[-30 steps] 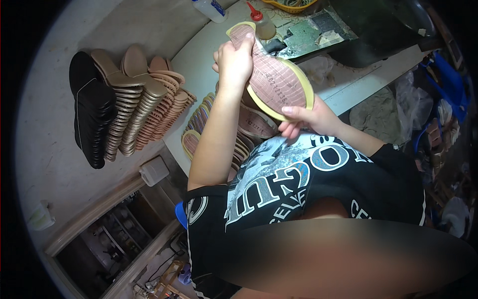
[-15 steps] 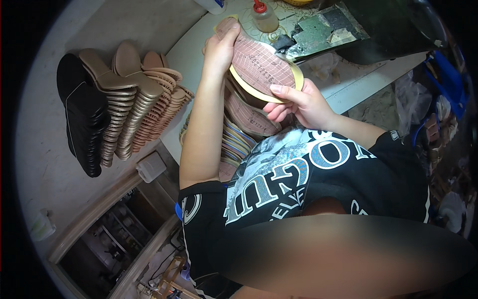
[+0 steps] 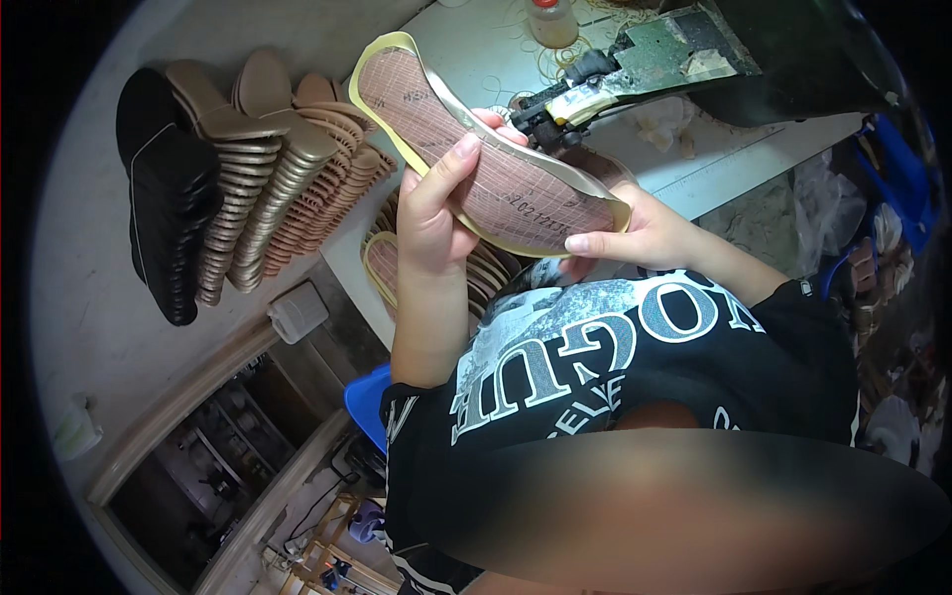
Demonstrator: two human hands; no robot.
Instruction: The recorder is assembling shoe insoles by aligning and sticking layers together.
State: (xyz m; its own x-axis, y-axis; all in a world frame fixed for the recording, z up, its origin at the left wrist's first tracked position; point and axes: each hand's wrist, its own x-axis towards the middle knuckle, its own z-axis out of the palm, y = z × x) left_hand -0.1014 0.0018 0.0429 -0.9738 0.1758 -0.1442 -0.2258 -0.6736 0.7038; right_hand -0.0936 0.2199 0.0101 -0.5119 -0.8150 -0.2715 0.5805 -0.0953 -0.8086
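Between my two hands is a shoe insole (image 3: 496, 188), its pinkish, line-marked underside showing and a yellow strip along its edge. My left hand (image 3: 441, 198) is closed round its middle, thumb on top and fingertips past the far edge. At its right end my right hand (image 3: 635, 228) pinches it, thumb on top and fingers mostly hidden beneath. The insole hangs tilted just in front of the head of a sewing machine (image 3: 570, 104), apart from the table. Below my left hand, more insoles (image 3: 382, 263) lie stacked, partly covered by my forearm.
Rows of stacked soles, black (image 3: 174, 198), gold (image 3: 283, 178) and pinkish (image 3: 327, 174), stand at the left. A red-capped bottle (image 3: 553, 25) is on the white table (image 3: 764, 149) behind the machine. Clear plastic (image 3: 818, 213) and blue plastic (image 3: 892, 169) are at the right.
My left hand has slid from the insole's far end to its middle. The insole has come nearer and swung so its left end points up-left, uncovering the machine's head.
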